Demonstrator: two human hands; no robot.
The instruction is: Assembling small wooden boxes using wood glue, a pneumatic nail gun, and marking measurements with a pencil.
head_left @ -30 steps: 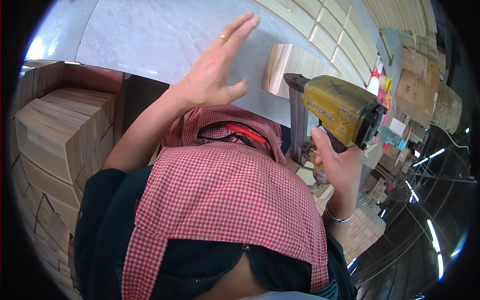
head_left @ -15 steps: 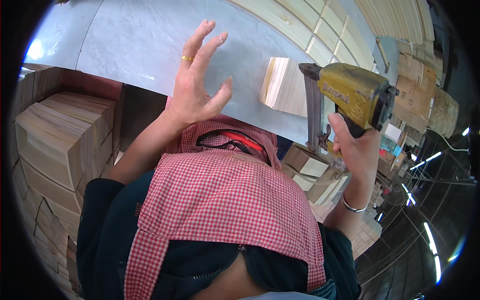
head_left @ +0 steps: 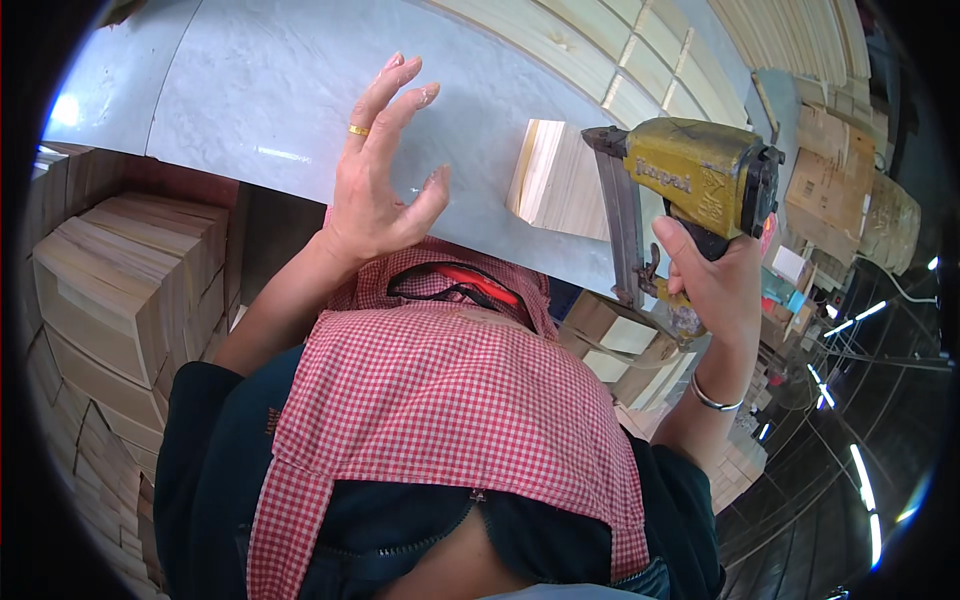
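Observation:
My left hand (head_left: 380,170) is raised over the grey tabletop (head_left: 270,90), its fingers apart and nothing in it. A ring circles one finger, and whitish residue marks the fingertips. In my right hand (head_left: 715,285) is a yellow and black nail gun (head_left: 690,175), gripped by its handle and held up at the right. The gun's long dark magazine slants down beside a stack of pale wooden pieces (head_left: 565,180). That stack stands on the table near its front edge, partly hidden by the gun.
Long pale wooden strips (head_left: 600,60) lie across the table's far right. Wooden boxes (head_left: 110,290) are piled at the left, below table height. Cardboard cartons (head_left: 835,190) stand at the right. More wooden pieces (head_left: 610,335) sit under the table edge near my right arm.
My left hand has shifted slightly left and down, still open. The nail gun has moved a little left in my right hand, closer over the wooden stack.

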